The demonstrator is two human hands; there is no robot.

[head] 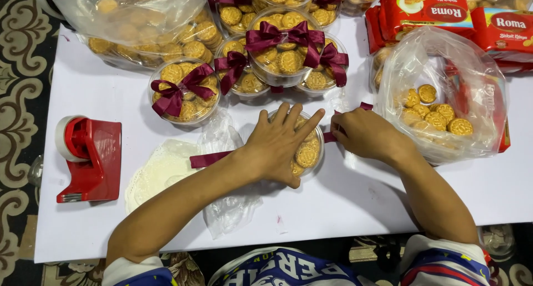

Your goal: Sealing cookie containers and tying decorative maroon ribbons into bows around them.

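- Cookies fill a round clear tub near the middle of the white tabletop; the left hand lies flat on its lid, fingers spread.
- A maroon ribbon runs under the tub and shows on both sides.
- The right hand is closed on the ribbon's end just right of the tub.
- Finished tubs with maroon bows stand stacked behind.
- A red tape dispenser sits far left; white doilies lie beside the left forearm.
- An open plastic bag of loose cookies sits right, with red biscuit packets behind it.
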